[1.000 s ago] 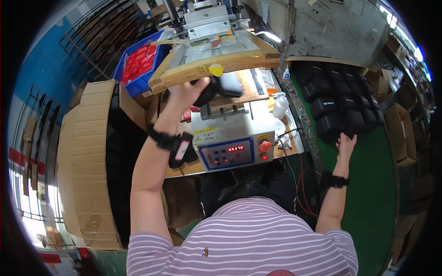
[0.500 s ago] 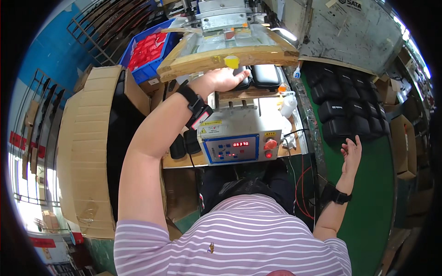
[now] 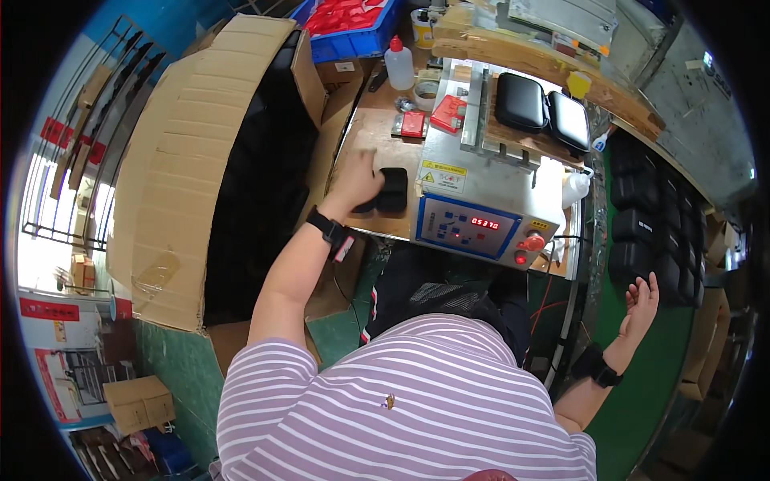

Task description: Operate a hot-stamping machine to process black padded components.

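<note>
My left hand (image 3: 357,180), slightly blurred, reaches over the worktop with fingers apart, beside small black padded cases (image 3: 391,190) left of a steel machine (image 3: 491,180) with a red digital display. On the machine's platen, a black zip case (image 3: 521,103) lies open with both halves showing, below a raised wooden screen frame (image 3: 537,68). My right hand (image 3: 639,309) is open with fingers loosely bent at the right, near the rows of black cases (image 3: 631,258) on a green surface; nothing shows in it.
A large cardboard box (image 3: 168,176) with dark contents stands at left. Behind the worktop are a blue crate (image 3: 337,48) of red pieces, squeeze bottles (image 3: 399,68), tape rolls (image 3: 426,94) and red pieces (image 3: 413,124). Shelving racks line the far left; cables hang beside the machine's right.
My left hand has left the case on the platen and moved down-left to the worktop. The view has turned, showing more worktop. My right hand remains open at the right.
</note>
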Motion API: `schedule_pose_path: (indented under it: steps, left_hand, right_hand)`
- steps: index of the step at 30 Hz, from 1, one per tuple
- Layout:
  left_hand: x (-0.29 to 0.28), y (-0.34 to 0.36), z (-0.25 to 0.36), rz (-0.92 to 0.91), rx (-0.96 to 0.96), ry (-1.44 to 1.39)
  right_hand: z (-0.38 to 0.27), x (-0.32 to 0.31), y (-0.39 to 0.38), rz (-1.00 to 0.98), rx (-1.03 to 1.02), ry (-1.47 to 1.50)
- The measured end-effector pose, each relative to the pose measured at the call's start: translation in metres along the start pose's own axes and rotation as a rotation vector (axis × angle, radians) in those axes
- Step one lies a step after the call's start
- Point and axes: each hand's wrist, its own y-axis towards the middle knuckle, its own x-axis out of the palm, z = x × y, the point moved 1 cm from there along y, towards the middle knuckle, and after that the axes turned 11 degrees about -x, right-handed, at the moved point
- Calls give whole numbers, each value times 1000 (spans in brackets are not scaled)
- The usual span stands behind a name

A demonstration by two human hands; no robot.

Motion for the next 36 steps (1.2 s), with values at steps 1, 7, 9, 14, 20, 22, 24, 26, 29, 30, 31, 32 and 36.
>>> schedule_pose_path:
  steps: [1,7,9,14,20,22,24,26,29,30,31,32,36]
  left_hand:
    - [15,-15,-5,-103,-41,53]
    - [77,-55,-44,-78,150,230]
    - [78,-54,-50,-42,147,241]
    - [35,-29,-35,-50,-10,-55]
    - [21,-20,-53,-158,56,74]
    - [31,-33,-53,-115,119,212]
    - [40,-47,-58,-91,133,389]
    - [44,-56,-70,-95,96,411]
    - [37,-58,-73,-81,100,350]
    - [31,-58,-68,-89,86,310]
    - [23,-57,-60,-85,105,310]
    - [14,-56,-53,-67,10,235]
    - [-20,-52,-39,3,-211,-6]
  right_hand:
    - [-2,5,-1,-10,5,-3]
    - [-11,33,-9,-112,-22,-1]
    - [-13,40,-10,-131,-33,-10]
    - [-19,46,-10,-202,-84,-31]
    - [-25,73,-3,-300,-138,-21]
    - [-35,91,-6,-311,-175,-58]
    - [-38,106,0,-374,-208,-47]
    - [-42,124,8,-452,-244,-33]
    - [-50,154,18,-524,-260,-7]
    - [-49,161,25,-537,-267,-22]
    - [-48,169,31,-552,-274,-37]
    - [-49,178,36,-524,-274,-66]
    - [-64,216,48,-555,-230,108]
